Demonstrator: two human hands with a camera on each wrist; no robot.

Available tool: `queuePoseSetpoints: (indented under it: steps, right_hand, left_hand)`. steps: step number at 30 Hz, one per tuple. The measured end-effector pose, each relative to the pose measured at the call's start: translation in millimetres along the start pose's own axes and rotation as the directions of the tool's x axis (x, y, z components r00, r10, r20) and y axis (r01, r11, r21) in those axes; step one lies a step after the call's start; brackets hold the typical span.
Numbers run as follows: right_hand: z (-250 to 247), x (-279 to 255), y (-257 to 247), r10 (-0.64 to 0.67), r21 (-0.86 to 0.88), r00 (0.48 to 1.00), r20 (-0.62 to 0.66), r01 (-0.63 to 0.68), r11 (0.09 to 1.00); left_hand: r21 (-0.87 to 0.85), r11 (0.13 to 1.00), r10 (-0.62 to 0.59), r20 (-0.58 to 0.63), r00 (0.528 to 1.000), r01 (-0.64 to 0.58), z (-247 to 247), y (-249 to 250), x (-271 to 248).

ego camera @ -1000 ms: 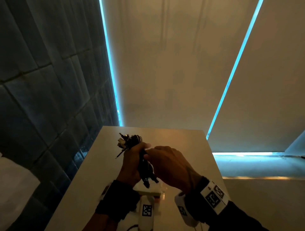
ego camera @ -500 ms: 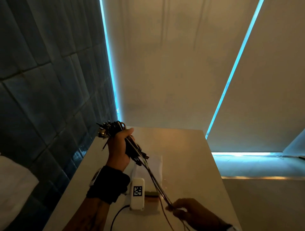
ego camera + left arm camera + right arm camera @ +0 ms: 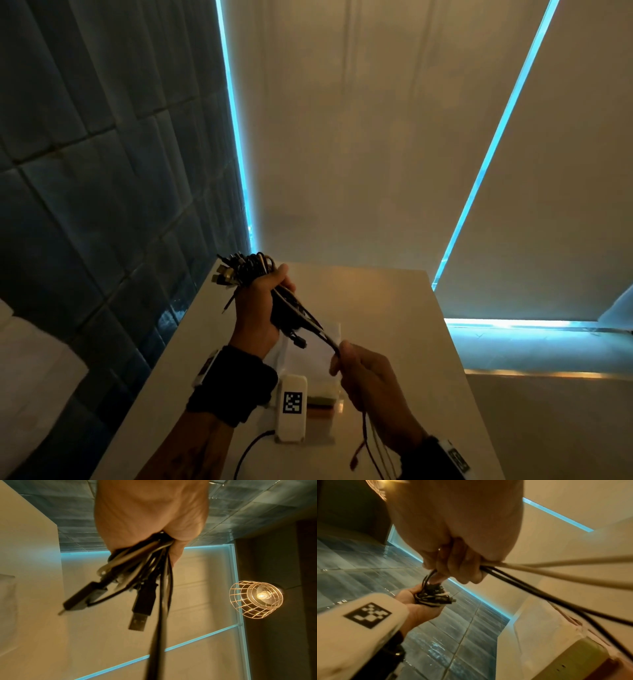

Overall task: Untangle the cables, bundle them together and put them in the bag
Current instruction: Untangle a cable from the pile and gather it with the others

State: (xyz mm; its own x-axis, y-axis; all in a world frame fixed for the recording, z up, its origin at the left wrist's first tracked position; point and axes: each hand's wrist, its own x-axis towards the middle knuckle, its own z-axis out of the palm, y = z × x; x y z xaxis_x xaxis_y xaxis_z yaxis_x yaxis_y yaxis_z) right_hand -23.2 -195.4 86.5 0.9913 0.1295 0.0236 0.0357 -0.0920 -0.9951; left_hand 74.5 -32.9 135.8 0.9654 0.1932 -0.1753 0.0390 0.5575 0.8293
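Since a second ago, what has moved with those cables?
The right hand slid from the left hand down the black and white cable strands toward the table's near edge, then came back up, gripping them. The left hand still grips the coiled bundle.

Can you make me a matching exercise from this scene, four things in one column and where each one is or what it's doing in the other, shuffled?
Things:
1. left hand
2. right hand
3. plastic bag
4. cage lamp

States or places:
A. lit, seen only in the left wrist view
B. lies flat on the table
C. grips the gathered cable bundle
D. holds the loose trailing strands

Pairs: 1-C, 2-D, 3-B, 4-A
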Motion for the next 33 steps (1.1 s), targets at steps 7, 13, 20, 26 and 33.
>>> queuePoseSetpoints:
  steps: [7,13,20,26,33]
  right_hand:
    - [-2.4,-19.4,22.3,0.014,0.167,0.993,0.119,-0.034,0.985]
    - [-10.8,-22.4,41.1,0.101,0.185,0.975,0.196,-0.138,0.973]
    - [-24.9,-9.6,56.4,0.119,0.056,0.967,0.225,-0.135,0.989]
    - [-39.5,4.6,60.2,0.132,-0.140,0.932,0.337,-0.089,0.986]
    - [-78.2,41.6,15.1,-0.040,-0.498,0.952,0.302,0.193,0.845]
  left_hand:
    - [-0.114,0.989,-0.085,0.053,0.995,0.091,6.6,15.4,10.9]
    - [-0.188,0.973,-0.117,0.093,0.989,0.133,18.2,16.1,6.0]
    - [-0.221,0.943,-0.215,0.163,0.963,0.248,20.4,9.6,-8.6]
    - [-0.281,0.916,-0.205,0.283,0.937,0.285,22.3,3.9,-28.9]
    - [-0.082,0.903,-0.305,0.570,0.763,0.423,16.0,1.8,-43.0]
